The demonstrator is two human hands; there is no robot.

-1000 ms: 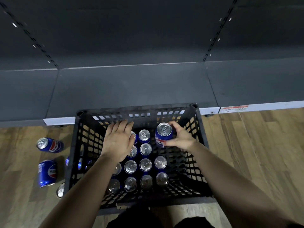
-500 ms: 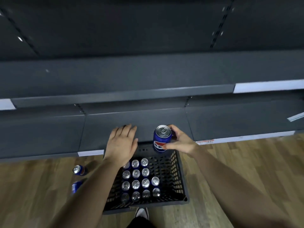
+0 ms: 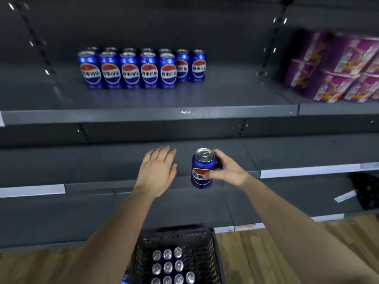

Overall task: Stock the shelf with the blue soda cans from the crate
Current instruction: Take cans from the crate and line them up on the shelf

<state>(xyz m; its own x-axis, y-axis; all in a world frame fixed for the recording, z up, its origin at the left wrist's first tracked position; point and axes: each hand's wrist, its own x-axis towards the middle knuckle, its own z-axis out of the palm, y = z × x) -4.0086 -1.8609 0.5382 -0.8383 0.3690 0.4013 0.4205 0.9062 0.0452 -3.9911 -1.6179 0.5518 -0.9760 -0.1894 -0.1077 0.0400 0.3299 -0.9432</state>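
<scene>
Head view, person facing a dark grey store shelving unit. The right hand (image 3: 229,171) grips one upright blue soda can (image 3: 200,163) by its side, thumb across the label and fingers curled behind; the can is in the air in front of a lower shelf edge, well below the stocked shelf (image 3: 184,95). The left hand (image 3: 158,171) is beside it, palm down, fingers straight and together, holding nothing. On the stocked shelf stand the shelved cans (image 3: 141,70), upright with labels forward, in rows (the rear row is mostly hidden). To their right lie purple packages (image 3: 338,68), blurred. At the bottom, a black plastic crate (image 3: 213,257) sits on the wooden floor (image 3: 256,253), with the crate cans (image 3: 168,267) upright inside, silver tops up.
</scene>
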